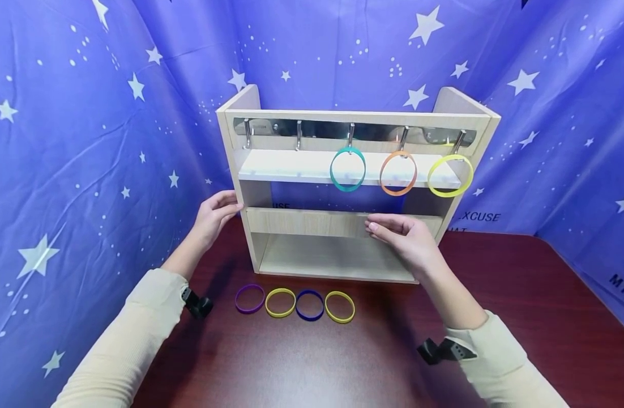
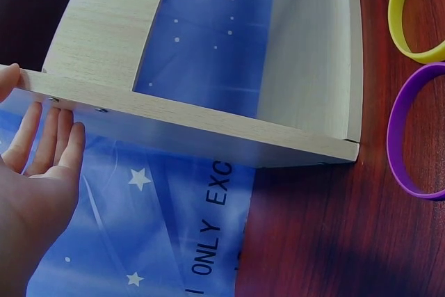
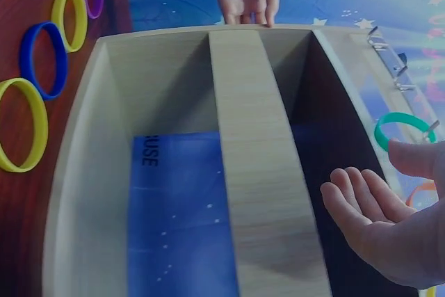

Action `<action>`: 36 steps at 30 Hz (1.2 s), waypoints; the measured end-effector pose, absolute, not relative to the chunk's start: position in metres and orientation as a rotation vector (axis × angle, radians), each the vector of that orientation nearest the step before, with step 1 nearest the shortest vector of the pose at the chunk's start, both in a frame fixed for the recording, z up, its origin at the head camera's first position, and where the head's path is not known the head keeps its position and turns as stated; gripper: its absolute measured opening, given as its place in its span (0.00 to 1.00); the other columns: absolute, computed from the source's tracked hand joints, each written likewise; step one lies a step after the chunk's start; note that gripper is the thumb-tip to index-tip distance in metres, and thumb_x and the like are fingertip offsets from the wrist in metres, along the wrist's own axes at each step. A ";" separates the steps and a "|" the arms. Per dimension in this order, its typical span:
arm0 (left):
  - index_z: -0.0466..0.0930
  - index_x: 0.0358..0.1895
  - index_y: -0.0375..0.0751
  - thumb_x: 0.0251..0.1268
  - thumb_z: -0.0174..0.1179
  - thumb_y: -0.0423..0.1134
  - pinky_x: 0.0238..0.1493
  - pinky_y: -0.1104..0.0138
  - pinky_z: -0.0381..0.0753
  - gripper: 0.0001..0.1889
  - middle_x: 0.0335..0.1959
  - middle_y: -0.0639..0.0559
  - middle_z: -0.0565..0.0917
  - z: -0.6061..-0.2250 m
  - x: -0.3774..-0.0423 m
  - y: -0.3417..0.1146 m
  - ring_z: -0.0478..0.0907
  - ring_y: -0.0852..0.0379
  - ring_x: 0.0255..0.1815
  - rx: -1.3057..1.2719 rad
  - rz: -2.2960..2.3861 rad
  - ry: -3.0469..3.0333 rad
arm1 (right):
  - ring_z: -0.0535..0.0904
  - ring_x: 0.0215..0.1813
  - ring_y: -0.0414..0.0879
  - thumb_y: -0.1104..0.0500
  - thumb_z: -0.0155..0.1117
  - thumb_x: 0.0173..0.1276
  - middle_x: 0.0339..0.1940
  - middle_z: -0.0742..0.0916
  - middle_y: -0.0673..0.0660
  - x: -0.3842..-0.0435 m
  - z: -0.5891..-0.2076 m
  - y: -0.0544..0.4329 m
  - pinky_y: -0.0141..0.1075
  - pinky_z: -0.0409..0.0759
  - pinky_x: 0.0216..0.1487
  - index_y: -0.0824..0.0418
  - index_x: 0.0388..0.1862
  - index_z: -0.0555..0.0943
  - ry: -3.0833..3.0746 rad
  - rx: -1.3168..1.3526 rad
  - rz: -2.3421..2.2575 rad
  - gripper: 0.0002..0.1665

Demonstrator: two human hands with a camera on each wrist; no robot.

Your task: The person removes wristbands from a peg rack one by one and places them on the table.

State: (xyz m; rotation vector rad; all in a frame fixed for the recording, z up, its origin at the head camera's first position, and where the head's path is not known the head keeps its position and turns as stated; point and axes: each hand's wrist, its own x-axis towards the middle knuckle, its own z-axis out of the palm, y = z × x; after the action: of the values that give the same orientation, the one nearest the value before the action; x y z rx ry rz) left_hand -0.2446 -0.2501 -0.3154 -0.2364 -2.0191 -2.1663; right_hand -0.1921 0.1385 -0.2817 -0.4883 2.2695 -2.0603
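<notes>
A pale wooden shelf rack stands on the dark red table, with a metal strip of several hooks along its top front. Teal, orange and yellow wristbands hang from the middle hook and the two to its right. My left hand touches the rack's left side panel, thumb at the front edge and fingers along the outer face. In front of the middle board, my right hand hovers with loosely bent fingers and nothing in them; the right wrist view shows its palm.
On the table before the rack lie a purple wristband, a yellow one, a dark blue one and another yellow one in a row. A blue star-printed curtain surrounds the table.
</notes>
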 end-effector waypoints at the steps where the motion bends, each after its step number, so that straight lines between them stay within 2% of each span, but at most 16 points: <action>1: 0.75 0.42 0.50 0.63 0.53 0.25 0.48 0.80 0.77 0.13 0.36 0.65 0.81 -0.315 -0.245 -0.250 0.78 0.70 0.41 -0.233 -2.169 -2.016 | 0.85 0.42 0.31 0.63 0.62 0.67 0.34 0.89 0.36 -0.192 -0.279 0.138 0.23 0.82 0.47 0.80 0.59 0.71 2.257 -0.500 -2.077 0.27; 8: 0.75 0.42 0.50 0.63 0.53 0.25 0.47 0.80 0.78 0.13 0.35 0.65 0.81 -0.315 -0.245 -0.250 0.78 0.70 0.41 -0.234 -2.178 -2.012 | 0.85 0.43 0.30 0.61 0.66 0.64 0.36 0.89 0.37 -0.192 -0.265 0.134 0.22 0.81 0.49 0.64 0.52 0.80 2.315 -0.529 -2.115 0.18; 13: 0.75 0.42 0.50 0.62 0.54 0.26 0.47 0.79 0.78 0.13 0.35 0.65 0.82 -0.317 -0.246 -0.250 0.79 0.69 0.41 -0.244 -2.184 -2.001 | 0.86 0.44 0.32 0.66 0.68 0.61 0.38 0.90 0.41 -0.192 -0.260 0.130 0.23 0.82 0.49 0.72 0.54 0.78 2.277 -0.603 -2.268 0.23; 19: 0.76 0.42 0.50 0.62 0.54 0.25 0.48 0.79 0.78 0.13 0.35 0.65 0.82 -0.317 -0.247 -0.250 0.79 0.69 0.41 -0.253 -2.180 -1.995 | 0.87 0.45 0.35 0.71 0.68 0.58 0.38 0.90 0.45 -0.197 -0.255 0.128 0.25 0.83 0.47 0.70 0.51 0.80 2.193 -0.702 -2.433 0.20; 22: 0.76 0.42 0.50 0.63 0.54 0.25 0.48 0.79 0.78 0.13 0.35 0.65 0.82 -0.317 -0.247 -0.251 0.79 0.69 0.41 -0.249 -2.183 -1.995 | 0.87 0.44 0.35 0.71 0.69 0.57 0.38 0.90 0.45 -0.198 -0.252 0.126 0.25 0.83 0.46 0.75 0.52 0.78 2.228 -0.704 -2.430 0.23; 28: 0.75 0.43 0.49 0.63 0.54 0.26 0.48 0.79 0.78 0.13 0.36 0.65 0.82 -0.317 -0.247 -0.251 0.79 0.70 0.41 -0.247 -2.177 -2.003 | 0.87 0.43 0.34 0.72 0.69 0.56 0.36 0.90 0.42 -0.199 -0.245 0.121 0.23 0.82 0.46 0.78 0.54 0.76 2.300 -0.684 -2.422 0.25; 36: 0.75 0.44 0.49 0.63 0.54 0.26 0.48 0.79 0.78 0.12 0.36 0.65 0.82 -0.317 -0.247 -0.251 0.79 0.70 0.42 -0.249 -2.173 -2.005 | 0.87 0.43 0.34 0.72 0.69 0.55 0.36 0.89 0.40 -0.205 -0.241 0.113 0.24 0.82 0.47 0.77 0.55 0.76 2.341 -0.676 -2.444 0.27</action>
State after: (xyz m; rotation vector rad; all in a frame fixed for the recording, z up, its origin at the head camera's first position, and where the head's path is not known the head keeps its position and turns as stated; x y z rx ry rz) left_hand -0.2468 -0.2510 -0.3170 -0.2487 -2.0055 -2.1735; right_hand -0.2052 0.1129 -0.2406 -0.6762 2.3406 -2.4442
